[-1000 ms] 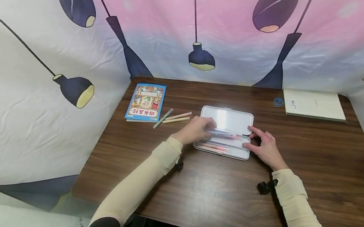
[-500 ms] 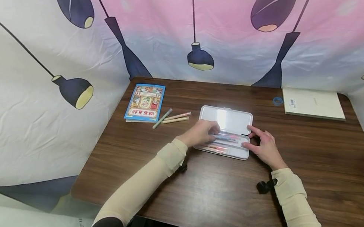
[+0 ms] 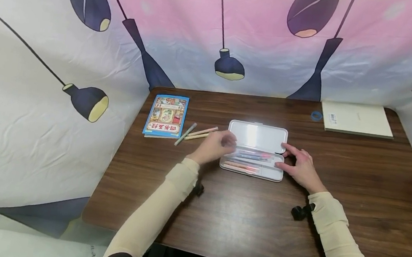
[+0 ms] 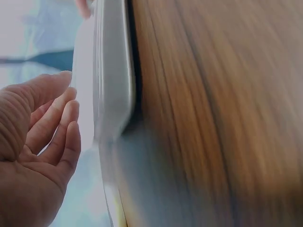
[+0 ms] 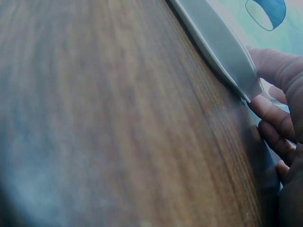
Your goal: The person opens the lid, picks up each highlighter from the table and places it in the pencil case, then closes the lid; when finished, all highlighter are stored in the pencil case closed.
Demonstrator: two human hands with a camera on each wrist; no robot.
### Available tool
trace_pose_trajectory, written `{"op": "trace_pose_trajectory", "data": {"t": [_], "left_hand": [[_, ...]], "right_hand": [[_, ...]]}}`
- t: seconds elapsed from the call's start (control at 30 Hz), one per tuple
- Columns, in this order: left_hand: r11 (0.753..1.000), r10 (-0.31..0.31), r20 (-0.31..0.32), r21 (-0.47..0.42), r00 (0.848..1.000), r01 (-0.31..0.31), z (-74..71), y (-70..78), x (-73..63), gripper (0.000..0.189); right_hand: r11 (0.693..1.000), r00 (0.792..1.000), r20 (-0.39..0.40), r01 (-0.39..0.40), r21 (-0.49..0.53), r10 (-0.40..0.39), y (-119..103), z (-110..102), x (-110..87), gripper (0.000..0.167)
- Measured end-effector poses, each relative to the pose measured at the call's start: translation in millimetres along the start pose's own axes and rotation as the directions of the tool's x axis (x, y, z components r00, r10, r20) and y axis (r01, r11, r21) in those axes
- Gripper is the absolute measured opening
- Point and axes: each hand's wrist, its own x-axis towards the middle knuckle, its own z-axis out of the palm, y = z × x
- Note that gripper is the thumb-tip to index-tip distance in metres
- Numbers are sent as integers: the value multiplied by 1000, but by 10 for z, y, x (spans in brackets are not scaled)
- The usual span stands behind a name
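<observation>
A white pencil case [image 3: 273, 137] lies with its lid raised on the table in the head view. Its upper compartment holds slim bluish and pink pens [image 3: 254, 155], and reddish ones [image 3: 241, 166] lie in the lower compartment. My left hand [image 3: 212, 146] is at the case's left end, fingers loosely bent. In the left wrist view that hand [image 4: 40, 137] has nothing between thumb and fingers, beside the case's wall [image 4: 116, 71]. My right hand [image 3: 302, 167] holds the right end, thumb on the tray edge and fingers by the hinge. The right wrist view shows its fingertips against the corner [image 5: 215, 45].
Three pen-like sticks [image 3: 197, 134] lie left of the case, near a blue-bordered booklet [image 3: 166, 115]. At the back right are a pale flat book or box [image 3: 357, 119] and a blue ring [image 3: 316, 116], perhaps tape. A printed cloth [image 3: 187, 24] hangs behind the table.
My left hand moved right over the upper compartment, then drew back left, leaving the bluish pens more exposed. The right hand stayed at the case's right end.
</observation>
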Motion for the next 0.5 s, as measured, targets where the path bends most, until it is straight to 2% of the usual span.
{"op": "trace_pose_trajectory", "data": {"t": [0.07, 0.17, 0.37, 0.5], "left_hand": [[999, -40, -55, -19, 998, 39, -131, -107, -79, 26], [993, -104, -147, -63, 984, 96, -352, -308, -209, 29], [976, -217, -300, -78, 929, 203, -782, -691, -505, 29], [961, -276, -355, -94, 893, 259, -958, -843, -669, 29]], "right_hand": [[1000, 1000, 3, 0, -1, 0, -3, 1, 0, 71], [1000, 1000, 2, 3, -4, -3, -7, 6, -2, 71], [1000, 1000, -8, 9, -1, -9, -7, 3, -9, 71], [1000, 1000, -17, 21, -4, -21, 3, 4, -6, 71]]}}
